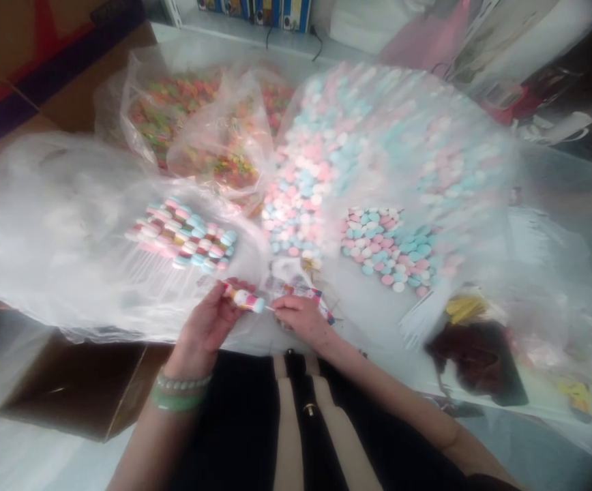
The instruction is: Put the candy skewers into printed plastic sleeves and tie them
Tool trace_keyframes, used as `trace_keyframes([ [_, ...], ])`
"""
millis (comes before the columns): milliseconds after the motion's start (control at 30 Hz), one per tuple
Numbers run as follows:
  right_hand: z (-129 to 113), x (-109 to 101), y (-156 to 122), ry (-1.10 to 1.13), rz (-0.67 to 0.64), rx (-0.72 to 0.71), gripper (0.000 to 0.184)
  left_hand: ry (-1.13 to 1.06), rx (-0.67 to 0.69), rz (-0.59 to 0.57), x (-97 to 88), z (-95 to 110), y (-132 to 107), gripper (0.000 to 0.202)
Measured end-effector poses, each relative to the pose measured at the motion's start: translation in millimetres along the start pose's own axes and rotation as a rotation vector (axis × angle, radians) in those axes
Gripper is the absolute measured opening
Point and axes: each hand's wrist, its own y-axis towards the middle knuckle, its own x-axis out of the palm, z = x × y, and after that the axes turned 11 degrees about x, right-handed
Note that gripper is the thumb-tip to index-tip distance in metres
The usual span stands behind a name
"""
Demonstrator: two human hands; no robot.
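Note:
My left hand (210, 320) is closed around a candy skewer (245, 298), a short row of pink, white, yellow and blue pieces. From its blue end a thin white stick runs to my right hand (300, 315), whose fingertips pinch it. Left of centre, finished-looking skewers (188, 235) lie side by side on clear plastic, their white sticks pointing toward me. A pile of pink, white and blue round candies (388, 249) sits to the right. Small printed cards or wrappers (321, 303) lie just behind my right hand, partly hidden.
Large clear bags of pastel candies (306, 164) and of orange-green sweets (173, 112) cover the back. Crumpled plastic (55, 225) spreads at left, above an open cardboard box (71, 395). White sticks (421, 317), yellow ties (464, 308) and a dark brown item (475, 361) lie at right.

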Motion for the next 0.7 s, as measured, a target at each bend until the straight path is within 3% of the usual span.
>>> trace_keyframes([
  [167, 2, -1, 1, -0.029, 0.017, -0.040, 0.015, 0.014, -0.099, 0.016, -4.3, 3, 1, 0.035],
  [333, 6, -2, 3, -0.144, 0.039, -0.086, 0.017, 0.104, -0.107, 0.018, -6.4, 4, -1, 0.034],
  [700, 19, 4, 4, -0.336, 0.143, -0.280, 0.022, 0.113, -0.092, -0.015, 12.4, -16, -8, 0.035],
])
